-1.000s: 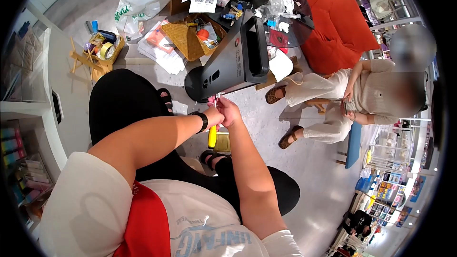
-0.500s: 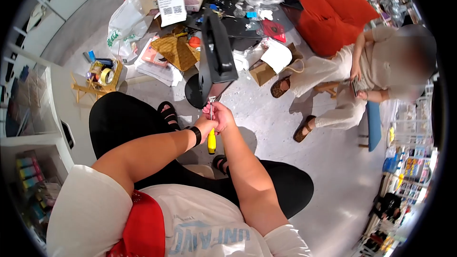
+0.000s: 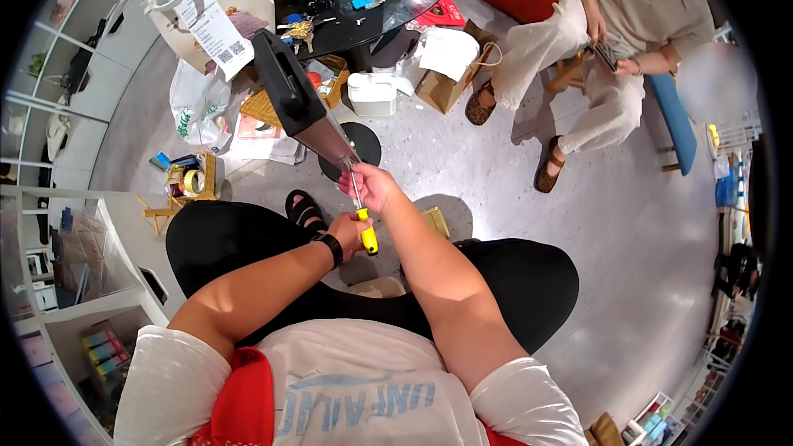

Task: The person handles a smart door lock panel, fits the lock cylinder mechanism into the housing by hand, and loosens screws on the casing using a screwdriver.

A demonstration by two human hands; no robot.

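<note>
My left hand (image 3: 350, 234) is closed on the yellow handle of a screwdriver (image 3: 368, 233), with a black band round the wrist. Higher up, my right hand (image 3: 377, 188) has its fingers curled about the screwdriver's metal shaft, close to its upper end. That end meets the lower edge of a black boxy thing (image 3: 289, 91) with a handle-like bar, which stands tilted in front of me. The exact contact at the tip is too small to make out. Behind my right hand a round black disc (image 3: 369, 142) lies on the floor.
A black round table (image 3: 405, 21) holds keys, plastic wrap and a jug. Paper bags, a white plastic container (image 3: 372, 94) and papers stand around it. At left is a wooden caddy (image 3: 210, 178) with tape. A seated person (image 3: 578, 58) holds a phone at right.
My left hand has drawn down away from my right hand, further along the screwdriver. The black boxy thing now leans more to the left, and the whole view has shifted.
</note>
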